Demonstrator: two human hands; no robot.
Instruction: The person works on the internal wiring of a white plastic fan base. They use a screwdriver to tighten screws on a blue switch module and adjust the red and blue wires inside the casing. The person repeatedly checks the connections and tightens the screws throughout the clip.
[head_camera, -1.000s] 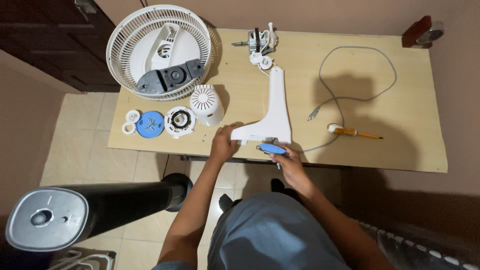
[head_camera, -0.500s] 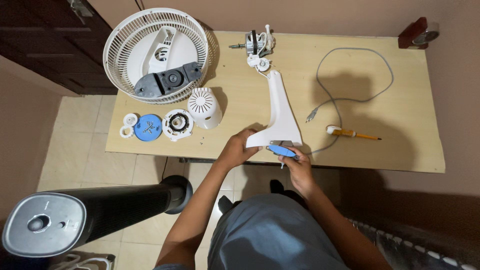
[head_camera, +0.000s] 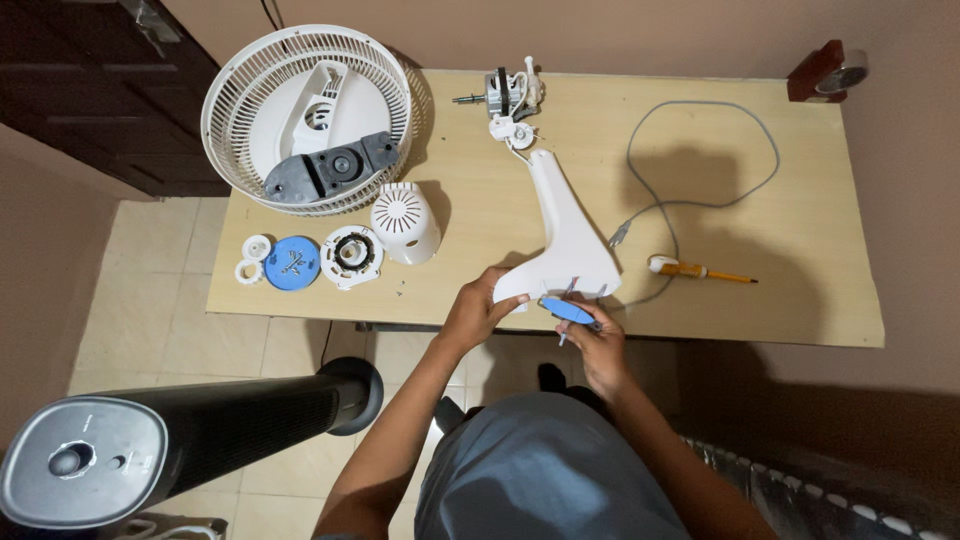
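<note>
A white fan neck and stand piece (head_camera: 563, 228) lies on the wooden table (head_camera: 800, 250), its wide base at the near edge and the bare motor (head_camera: 505, 95) at its far end. My left hand (head_camera: 478, 308) grips the left corner of that base. My right hand (head_camera: 592, 338) holds a blue oval part (head_camera: 566, 310) with thin wires against the base's underside at the table edge.
A white fan grille (head_camera: 306, 115) with a blade and grey bracket sits far left. Nearby lie a white motor cover (head_camera: 403, 222), a round white part (head_camera: 351, 256), a blue disc (head_camera: 291, 263) and small white caps. A grey cord (head_camera: 700, 150) and a yellow screwdriver (head_camera: 700, 271) lie right. A black tower fan (head_camera: 170, 450) stands on the floor.
My hands and the stand's base have shifted to the right along the near table edge. The blue part stays in my right hand.
</note>
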